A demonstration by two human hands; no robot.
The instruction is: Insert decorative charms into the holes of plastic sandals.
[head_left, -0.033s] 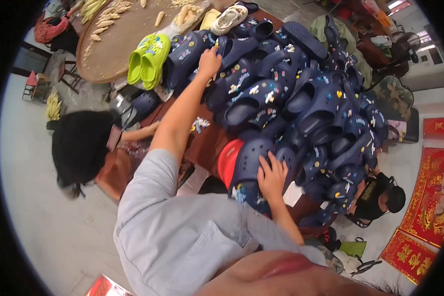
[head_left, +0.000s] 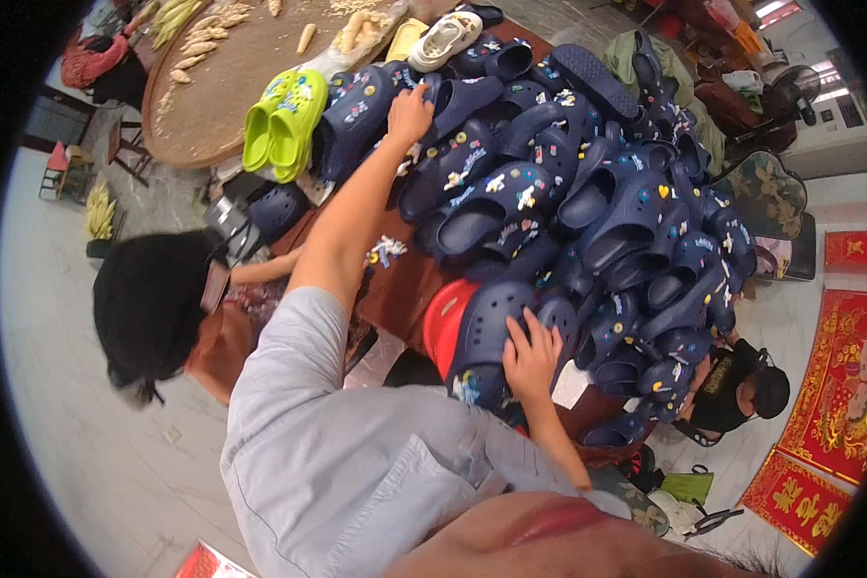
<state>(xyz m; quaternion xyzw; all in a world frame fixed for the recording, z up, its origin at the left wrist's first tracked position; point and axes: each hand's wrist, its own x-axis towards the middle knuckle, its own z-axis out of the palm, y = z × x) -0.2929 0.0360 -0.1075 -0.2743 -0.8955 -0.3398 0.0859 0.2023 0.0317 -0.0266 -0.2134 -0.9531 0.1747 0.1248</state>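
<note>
Clogs (head_left: 629,205) heap the desk (head_left: 393,301); left hand (head_left: 411,114) touches one, grip unclear; right hand (head_left: 533,360) rests, fingers spread, on another.

Navy clogs (head_left: 486,323), lime-green clogs (head_left: 295,130)

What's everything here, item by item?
Navy clogs: uncountable, navy, heaped on the table
Lime clogs: two, lime, beside the heap
White clog: one, white, heap's far edge
Yellow item: one, yellow, beside it
Charms: several, mostly white, table's left
Round tray: one, brown, upper left
Cobs: many, pale, on the tray
Red object: one, red, centre
Fan: one, dark, upper right
Posters: several, red, far right
Other people: three, mixed clothing, both sides
Left hand: one, bare, among the clogs
Right hand: one, bare, on a plain clog
</note>
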